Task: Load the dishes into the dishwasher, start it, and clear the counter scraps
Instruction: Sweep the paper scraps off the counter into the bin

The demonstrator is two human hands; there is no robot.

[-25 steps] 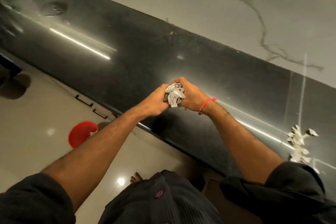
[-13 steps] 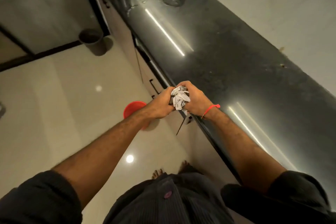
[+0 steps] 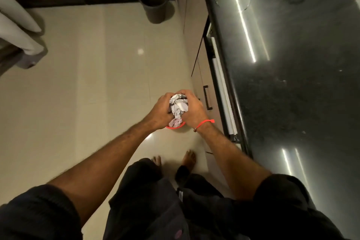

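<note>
Crumpled white-and-grey paper scraps [image 3: 178, 106], pressed into a wad, sit cupped between the person's two hands, out over the floor [image 3: 97, 84] and off to the side of the dark tabletop [image 3: 292, 93]. Left hand [image 3: 160, 112]: fingers curled round the near side of the wad, gripping it. Right hand [image 3: 192, 110]: fingers wrapped over the side of the wad nearer the tabletop, also gripping; a red thread band [image 3: 204, 122] circles its wrist. Directly under the hands, a red bin [image 3: 174, 127] stands on the floor, only an arc of its rim showing, with what appears to be more paper inside, though motion blur makes this uncertain. Cabinet fronts with a dark bar handle [image 3: 207, 97] run along the floor-side edge of the tabletop. A grey bin [image 3: 154, 4] stands on the floor near the far end of the tabletop. Wet patches and strip-light reflections mark the tabletop's surface. Two bare feet [image 3: 188, 157] stand just beside the cabinets, nearer the viewer than the red bin.
</note>
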